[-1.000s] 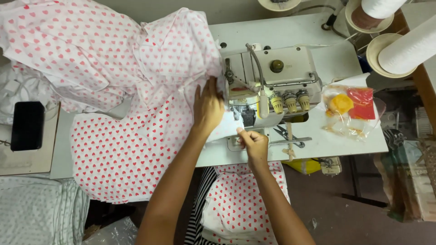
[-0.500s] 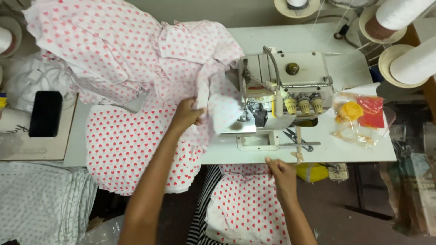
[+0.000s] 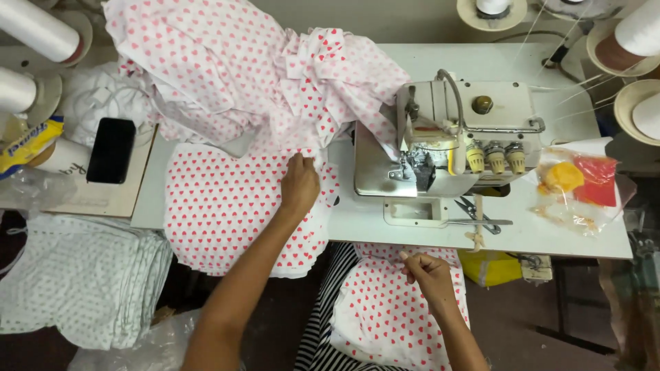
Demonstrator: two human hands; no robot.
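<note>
Fabric handling between seams looks like the step in hand, judged from the one head view. The left hand [image 3: 300, 184] lies palm down, fingers curled, on the flat rounded stack of white cotton pieces printed with red hearts [image 3: 234, 213], which sits on the white sewing table [image 3: 584, 237] at about nine o'clock from the grey-white overlock sewing machine [image 3: 447, 148]. Its fingertips touch the edge where the stack meets the heaped bundle of the same heart-print cloth [image 3: 261, 75], piled at eleven o'clock from the machine. The right hand [image 3: 427, 271] is closed in a loose fist, pinching the heart-print piece lying on the lap [image 3: 392, 316], below the table edge at six o'clock from the machine. Nothing lies under the presser foot.

As a judgement, the next move calls for peeling a single ply off the stack without dragging its neighbours, and for bringing its edge level with the lap piece before feeding both to the needle.

Steel scissors [image 3: 474, 211] rest just in front of the machine; a black phone [image 3: 110, 150] lies well apart at nine o'clock.

Against the frame a second ago, the left hand has left the machine's needle area and gone leftward onto the stack, and the right hand has dropped from the table's front edge to the lap.
</note>
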